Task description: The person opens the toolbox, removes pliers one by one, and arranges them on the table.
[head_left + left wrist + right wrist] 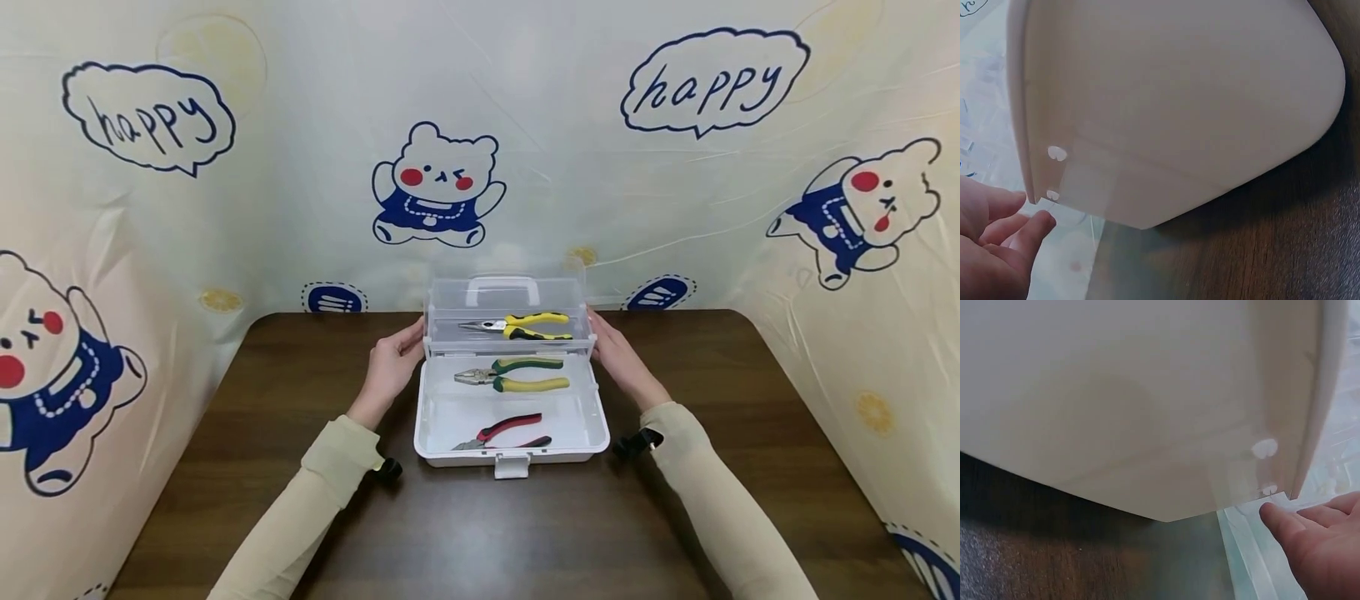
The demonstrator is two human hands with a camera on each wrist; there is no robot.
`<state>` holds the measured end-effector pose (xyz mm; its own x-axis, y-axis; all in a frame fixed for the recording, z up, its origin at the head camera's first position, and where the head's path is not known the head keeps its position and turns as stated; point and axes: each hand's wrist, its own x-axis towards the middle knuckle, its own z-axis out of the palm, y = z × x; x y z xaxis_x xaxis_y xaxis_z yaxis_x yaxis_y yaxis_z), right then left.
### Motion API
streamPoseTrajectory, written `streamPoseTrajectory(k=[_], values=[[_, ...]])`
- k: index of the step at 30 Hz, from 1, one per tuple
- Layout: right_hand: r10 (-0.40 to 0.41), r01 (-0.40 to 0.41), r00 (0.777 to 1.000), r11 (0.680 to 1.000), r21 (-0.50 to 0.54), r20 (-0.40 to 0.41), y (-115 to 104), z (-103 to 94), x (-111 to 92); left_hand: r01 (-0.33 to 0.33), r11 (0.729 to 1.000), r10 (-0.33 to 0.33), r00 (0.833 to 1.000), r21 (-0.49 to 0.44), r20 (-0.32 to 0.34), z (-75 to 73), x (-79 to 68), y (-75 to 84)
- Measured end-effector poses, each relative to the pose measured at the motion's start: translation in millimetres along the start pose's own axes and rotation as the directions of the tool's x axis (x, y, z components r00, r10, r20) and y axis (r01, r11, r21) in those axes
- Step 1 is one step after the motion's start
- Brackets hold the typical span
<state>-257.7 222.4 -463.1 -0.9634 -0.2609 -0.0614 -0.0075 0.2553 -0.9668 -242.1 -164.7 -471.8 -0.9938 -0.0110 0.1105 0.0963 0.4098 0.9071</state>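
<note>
In the head view a white toolbox (435,417) stands on the table with its transparent lid (450,292) raised at the back. Yellow-and-black needle-nose pliers (536,319) lie in the upper clear tray (442,340). Below them in the base are green-and-yellow combination pliers (531,385) and red-and-black pliers (510,427). My left hand (392,364) is at the box's rear left corner, fingers loosely bent beside its edge. At the rear right corner my right hand (618,354) reaches along the side with extended fingers. Both fingertips are partly hidden by the lid in the head view.
The box sits on a dark brown wooden table (262,450), its front latch (512,465) hanging down. Behind the table and along both sides hangs a pale printed cloth (555,167). Black wrist mounts show below both sleeves.
</note>
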Motion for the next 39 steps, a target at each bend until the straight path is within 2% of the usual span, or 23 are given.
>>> streamPoseTrajectory(k=[7, 10, 15, 23, 29, 39], values=[[-0.005, 0.006, 1.0, 0.999, -0.047, 0.026, 3, 0.4, -1, 0.01, 1.0, -0.01, 1.0, -0.006, -0.016, 2.1, -0.6, -1.7], [-0.004, 0.005, 0.999, 0.999, -0.032, 0.047, 5, 2.6, -1, 0.025, 1.0, -0.025, 1.0, 0.001, -0.015, 3.0, -1.4, -3.4], [0.038, -0.04, 0.996, 0.999, 0.031, 0.078, 12, 6.7, 0, 0.061, 0.998, -0.061, 0.998, 0.007, -0.015, 5.1, -3.7, -9.5], [0.093, -0.097, 0.988, 0.995, 0.021, 0.126, 25, 7.6, -3, 0.118, 0.993, -0.118, 0.993, 0.005, -0.013, 9.0, -11.7, -16.3], [0.09, -0.094, 0.988, 0.995, 0.027, 0.125, 24, 6.4, -3, 0.122, 0.992, -0.123, 0.992, -0.026, -0.024, 8.2, -10.2, -13.7], [0.105, -0.098, 0.99, 0.992, -0.077, 0.091, 33, 0.8, -15, 0.121, 0.992, -0.121, 0.993, -0.041, 0.004, 6.4, -12.8, -15.1]])
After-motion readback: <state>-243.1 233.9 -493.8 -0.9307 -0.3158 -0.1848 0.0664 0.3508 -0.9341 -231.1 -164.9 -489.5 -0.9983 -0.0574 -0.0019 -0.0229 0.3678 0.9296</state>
